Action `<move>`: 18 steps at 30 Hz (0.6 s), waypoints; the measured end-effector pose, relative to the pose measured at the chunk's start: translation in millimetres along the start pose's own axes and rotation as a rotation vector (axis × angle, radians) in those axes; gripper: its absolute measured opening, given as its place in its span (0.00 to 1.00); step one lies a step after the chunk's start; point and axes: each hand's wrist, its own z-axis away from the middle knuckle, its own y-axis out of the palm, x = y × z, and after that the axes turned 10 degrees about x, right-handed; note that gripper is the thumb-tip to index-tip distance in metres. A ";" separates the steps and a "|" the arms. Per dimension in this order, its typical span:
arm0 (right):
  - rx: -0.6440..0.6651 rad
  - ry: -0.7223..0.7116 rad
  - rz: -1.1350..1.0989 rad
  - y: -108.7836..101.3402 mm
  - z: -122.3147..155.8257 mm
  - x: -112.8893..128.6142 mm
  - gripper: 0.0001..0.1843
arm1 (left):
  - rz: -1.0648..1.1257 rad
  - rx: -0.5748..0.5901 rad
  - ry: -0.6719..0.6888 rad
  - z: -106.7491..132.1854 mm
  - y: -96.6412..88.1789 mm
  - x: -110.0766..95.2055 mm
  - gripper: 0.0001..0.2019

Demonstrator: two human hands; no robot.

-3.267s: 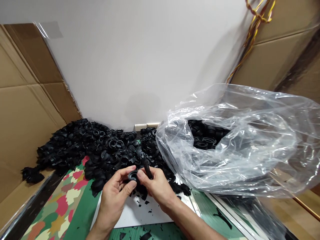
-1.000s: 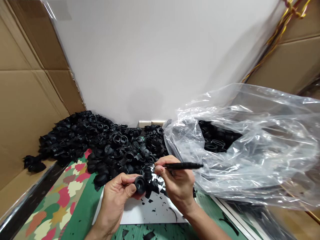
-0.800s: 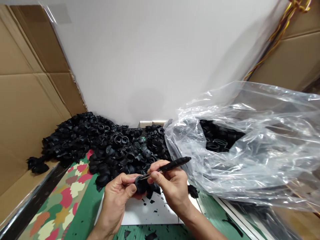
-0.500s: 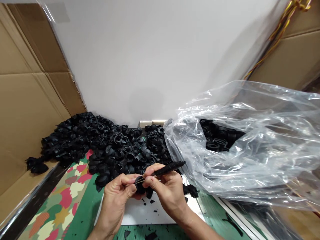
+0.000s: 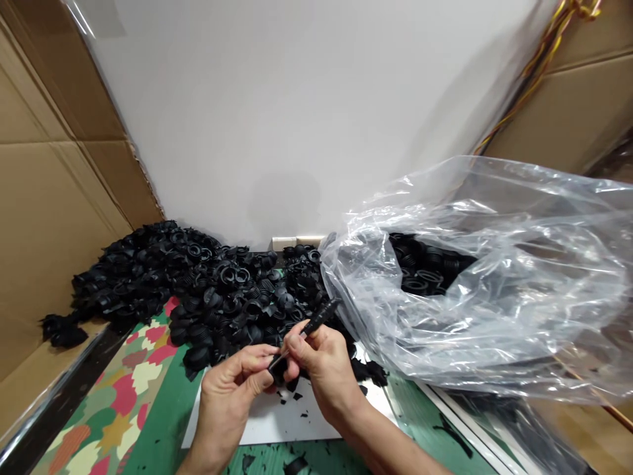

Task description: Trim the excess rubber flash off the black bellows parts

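Note:
My left hand (image 5: 230,392) is closed around a small black rubber part (image 5: 277,375), held just above a white board (image 5: 257,422). My right hand (image 5: 324,369) pinches a thin black-handled tool (image 5: 312,324) like a pen, its metal tip pressed against the part and its handle slanting up to the right. Both hands meet at the front edge of a big heap of black ribbed rubber parts (image 5: 198,290).
A large clear plastic bag (image 5: 494,284) with more black parts inside lies on the right. Cardboard walls (image 5: 44,198) close in the left and right, with a white wall behind. Black offcuts litter the white board and the green mat (image 5: 163,422).
My right hand swung the tool from level and pointing right to tip-down against the part in my left hand, the handle now steeper. The left hand kept its grip on the part.

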 end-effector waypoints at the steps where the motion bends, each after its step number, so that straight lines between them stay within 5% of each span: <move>1: 0.013 0.025 -0.048 -0.3 -1.0 -0.4 0.19 | -0.004 0.007 0.006 -0.3 0.1 0.2 0.07; 9: 0.124 0.065 -0.094 -7.9 -2.0 8.4 0.20 | 0.135 0.058 -0.044 -1.3 -3.1 0.6 0.08; 18: -0.082 0.047 0.021 -9.7 -6.5 14.6 0.13 | 0.291 0.061 -0.108 -1.4 -1.3 -6.9 0.09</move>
